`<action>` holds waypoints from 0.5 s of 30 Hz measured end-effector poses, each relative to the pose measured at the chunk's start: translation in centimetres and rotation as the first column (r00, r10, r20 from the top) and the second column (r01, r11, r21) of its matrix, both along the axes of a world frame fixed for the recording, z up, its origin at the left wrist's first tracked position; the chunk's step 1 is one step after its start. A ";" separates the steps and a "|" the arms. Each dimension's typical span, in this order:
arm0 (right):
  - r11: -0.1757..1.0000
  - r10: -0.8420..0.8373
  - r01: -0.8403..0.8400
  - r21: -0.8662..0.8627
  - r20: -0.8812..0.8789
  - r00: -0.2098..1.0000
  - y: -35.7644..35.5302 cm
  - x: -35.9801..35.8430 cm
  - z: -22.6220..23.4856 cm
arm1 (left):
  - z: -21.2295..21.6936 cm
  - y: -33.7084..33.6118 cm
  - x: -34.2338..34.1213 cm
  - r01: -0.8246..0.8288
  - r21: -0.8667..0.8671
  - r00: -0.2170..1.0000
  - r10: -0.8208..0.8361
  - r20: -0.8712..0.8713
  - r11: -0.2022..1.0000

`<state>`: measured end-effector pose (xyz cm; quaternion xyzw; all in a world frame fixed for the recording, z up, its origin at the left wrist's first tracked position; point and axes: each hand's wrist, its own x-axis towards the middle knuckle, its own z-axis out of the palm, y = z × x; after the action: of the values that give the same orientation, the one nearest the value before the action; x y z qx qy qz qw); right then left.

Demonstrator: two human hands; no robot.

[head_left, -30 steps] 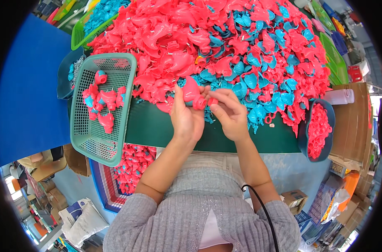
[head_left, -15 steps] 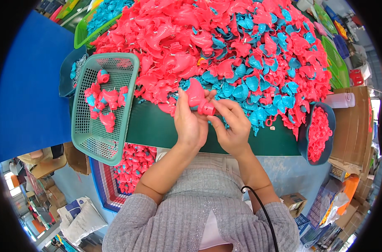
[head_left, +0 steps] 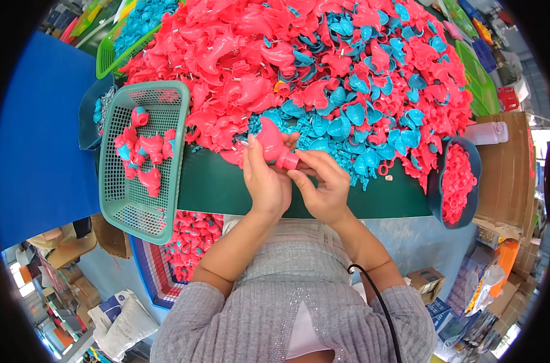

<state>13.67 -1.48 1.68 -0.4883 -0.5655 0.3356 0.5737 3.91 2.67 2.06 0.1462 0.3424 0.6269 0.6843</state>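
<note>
Two bare hands meet at the near edge of a green table (head_left: 371,199), seen from the head camera. Left hand (head_left: 266,181) wraps closed around a pink plastic part (head_left: 273,144), curved like a horn; right hand (head_left: 326,187) pinches its small end between fingertips. Doing this well likely means holding the body steady while the right fingers work squarely on the end. Behind lies a heap of pink and blue parts (head_left: 323,66). Left sits a green mesh basket (head_left: 120,206) holding assembled pieces; right, a dark bowl of pink rings (head_left: 456,181).
</note>
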 end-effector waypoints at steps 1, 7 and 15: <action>1.000 0.003 -0.003 0.001 0.001 1.000 0.0 0.0 0.0 | 0.0 0.0 0.1 -0.003 0.001 1.000 0.003 0.001 1.000; 1.000 -0.023 0.023 -0.009 -0.042 0.999 -0.5 -0.5 -0.4 | -0.2 -0.5 0.2 0.017 -0.008 0.998 -0.017 -0.060 1.000; 0.971 0.036 -0.147 -0.186 -0.498 0.867 -0.8 -1.2 -0.7 | 0.4 -1.7 0.4 -0.075 0.155 0.957 0.114 -0.265 0.985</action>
<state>12.44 -2.32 0.98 -0.4193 -0.3838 0.5354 0.6247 4.33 0.96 2.45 0.2634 0.3942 0.6558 0.5875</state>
